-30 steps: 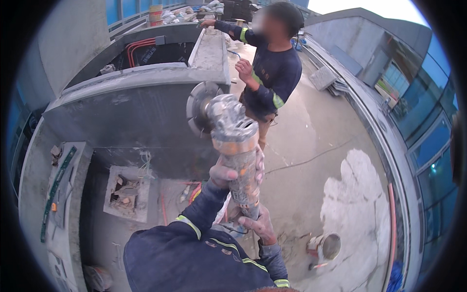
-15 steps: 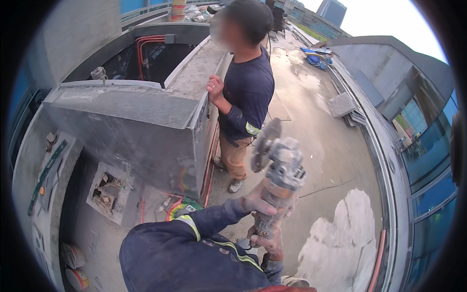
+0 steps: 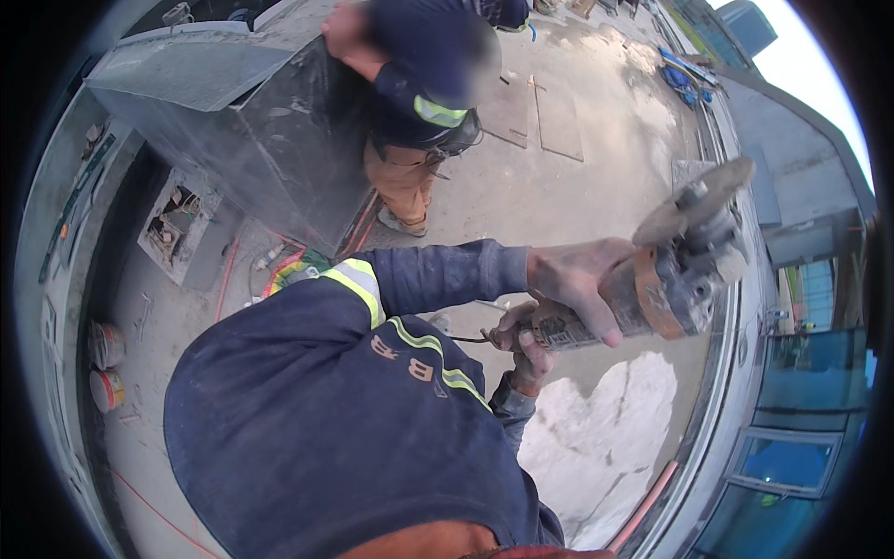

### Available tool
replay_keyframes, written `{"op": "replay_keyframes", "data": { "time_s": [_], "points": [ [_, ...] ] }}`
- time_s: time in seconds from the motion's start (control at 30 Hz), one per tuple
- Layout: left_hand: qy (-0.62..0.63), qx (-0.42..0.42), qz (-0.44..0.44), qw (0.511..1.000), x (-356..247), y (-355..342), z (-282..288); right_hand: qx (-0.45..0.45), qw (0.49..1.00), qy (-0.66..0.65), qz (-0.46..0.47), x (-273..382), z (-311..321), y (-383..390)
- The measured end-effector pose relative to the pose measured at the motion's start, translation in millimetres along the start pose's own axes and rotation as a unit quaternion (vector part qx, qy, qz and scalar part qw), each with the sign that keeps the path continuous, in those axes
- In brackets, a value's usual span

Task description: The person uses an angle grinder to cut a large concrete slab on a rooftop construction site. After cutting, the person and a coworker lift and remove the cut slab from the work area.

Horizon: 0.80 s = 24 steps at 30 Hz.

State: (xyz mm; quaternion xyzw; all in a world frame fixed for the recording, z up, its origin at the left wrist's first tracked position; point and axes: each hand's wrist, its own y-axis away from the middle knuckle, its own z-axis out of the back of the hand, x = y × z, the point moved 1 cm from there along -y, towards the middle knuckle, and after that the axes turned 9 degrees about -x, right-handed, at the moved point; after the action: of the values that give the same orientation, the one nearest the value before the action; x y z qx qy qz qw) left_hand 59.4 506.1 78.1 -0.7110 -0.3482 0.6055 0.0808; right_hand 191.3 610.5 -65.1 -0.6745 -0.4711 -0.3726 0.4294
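Observation:
A dusty angle grinder (image 3: pixel 659 296) is held up in front of my body, tilted, with its round disc (image 3: pixel 703 197) at the upper right end. My left hand (image 3: pixel 579 278) wraps over its body just behind the orange band. Lower down, my right hand (image 3: pixel 527 347) grips the rear end, where a dark cord (image 3: pixel 473 337) comes out. The disc is in the air and touches nothing.
A co-worker (image 3: pixel 410 102) bends over a grey slab-clad box (image 3: pixel 270 140) at upper left. Flat boards (image 3: pixel 557 121) lie on the concrete floor. A pale patch (image 3: pixel 605 429) lies below the grinder, beside a pinkish pipe (image 3: pixel 644 508). Buckets (image 3: pixel 107 389) stand at far left.
The grinder has swung right and tipped over, its disc now at upper right. Both my hands stay on it. The co-worker has bent down, and the view has shifted.

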Motion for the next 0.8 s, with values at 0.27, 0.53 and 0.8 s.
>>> {"op": "replay_keyframes", "data": {
  "time_s": [0.27, 0.53, 0.8],
  "points": [
    [-0.2, -0.225, 0.018, 0.954, 48.5, -96.0, -22.1, -0.047, 0.998, 0.033, -0.022, 36.1, 108.0, -87.3],
    [-0.137, -0.362, -0.024, 0.922, 55.8, -65.4, 53.6, 0.094, 0.986, 0.103, -0.092, 15.8, 91.7, -161.8],
    [-0.076, -0.47, -0.211, 0.854, -8.6, 21.2, 104.1, 0.431, 0.889, 0.131, 0.082, 29.5, 6.2, -277.1]
  ]
}}
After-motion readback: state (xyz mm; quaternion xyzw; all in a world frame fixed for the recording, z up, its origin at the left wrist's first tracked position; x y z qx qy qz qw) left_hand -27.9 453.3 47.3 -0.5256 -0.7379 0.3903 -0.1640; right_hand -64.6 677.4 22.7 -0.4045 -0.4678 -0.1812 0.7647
